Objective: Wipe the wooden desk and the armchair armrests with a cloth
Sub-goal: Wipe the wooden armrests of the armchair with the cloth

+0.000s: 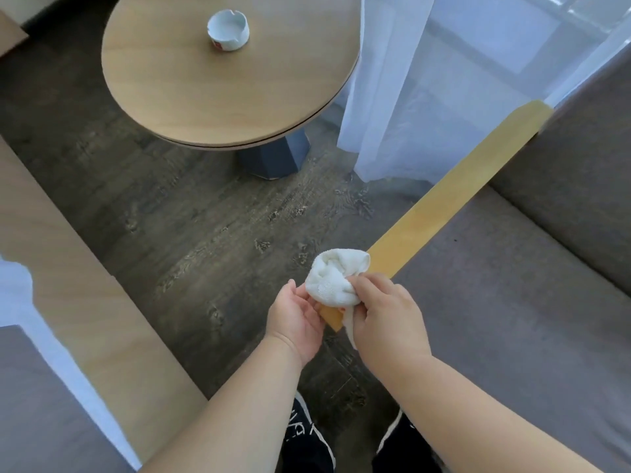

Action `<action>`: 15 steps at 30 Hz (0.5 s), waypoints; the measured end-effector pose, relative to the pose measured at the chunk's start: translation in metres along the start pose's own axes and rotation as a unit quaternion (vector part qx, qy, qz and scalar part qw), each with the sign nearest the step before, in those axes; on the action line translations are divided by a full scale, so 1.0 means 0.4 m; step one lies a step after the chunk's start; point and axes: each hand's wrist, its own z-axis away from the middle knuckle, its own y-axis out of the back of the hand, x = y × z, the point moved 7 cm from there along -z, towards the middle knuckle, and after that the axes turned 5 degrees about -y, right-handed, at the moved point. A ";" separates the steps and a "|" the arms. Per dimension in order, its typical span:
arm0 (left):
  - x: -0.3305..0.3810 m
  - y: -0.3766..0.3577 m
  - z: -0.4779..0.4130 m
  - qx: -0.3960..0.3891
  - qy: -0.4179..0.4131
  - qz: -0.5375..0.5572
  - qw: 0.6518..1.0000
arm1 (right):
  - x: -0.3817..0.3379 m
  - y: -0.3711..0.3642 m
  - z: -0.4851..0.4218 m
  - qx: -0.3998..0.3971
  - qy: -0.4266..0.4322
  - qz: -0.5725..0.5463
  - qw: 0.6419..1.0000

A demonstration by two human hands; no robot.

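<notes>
The fingers of the right hand [386, 319] curl over a bunched white cloth [336, 278], gripping it from the near side, with a loose tail of the fabric trailing down past the palm. The left hand [295, 322] is open, palm turned up and inward, its fingertips touching the cloth's left side and cupping the near end of the wooden armrest [457, 196] without closing on anything. The cloth sits right on that near end of the armrest, covering its corner.

From there the armrest runs as a narrow light-wood strip up and to the right, bare along its whole length until it meets the grey back cushion. Its right edge borders the grey seat cushion [512, 302] of the armchair; its left edge drops off to dark wood-grain floor [191, 233], which is open between the armchair and a pale wooden surface [78, 268] at the left.

Farther off stands a round wooden table [177, 87] on a blue base, its rim well apart from the armrest. A white ashtray [228, 30] sits on it near the far side; it looks empty. Sheer white curtains [403, 97] hang beside the table, reaching the floor near the armrest's far half. Dark shoes [307, 438] show at the bottom edge.
</notes>
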 end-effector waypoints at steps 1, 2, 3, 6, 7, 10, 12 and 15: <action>-0.011 0.008 0.012 -0.007 0.002 0.002 1.000 | -0.014 -0.013 0.018 -0.006 0.001 -0.005 1.000; -0.019 0.017 0.027 -0.008 0.000 0.004 1.000 | -0.026 -0.027 0.036 -0.011 -0.001 -0.010 1.000; -0.027 0.026 0.044 -0.005 0.001 0.012 1.000 | -0.039 -0.039 0.054 -0.014 -0.003 -0.013 1.000; -0.055 0.076 0.085 0.031 0.024 0.037 0.999 | -0.067 -0.096 0.110 -0.076 -0.018 -0.022 0.997; -0.060 0.103 0.097 0.053 0.023 0.032 0.998 | -0.070 -0.117 0.130 -0.113 -0.035 -0.031 0.992; -0.063 0.149 0.151 0.042 0.032 0.067 0.996 | -0.082 -0.128 0.185 -0.162 -0.108 -0.124 0.973; -0.059 0.173 0.183 0.045 0.039 0.099 0.993 | -0.099 -0.095 0.203 -0.158 -0.165 -0.232 0.946; -0.025 0.159 0.229 0.038 0.029 0.146 0.988 | -0.132 -0.023 0.205 -0.183 -0.233 -0.396 0.869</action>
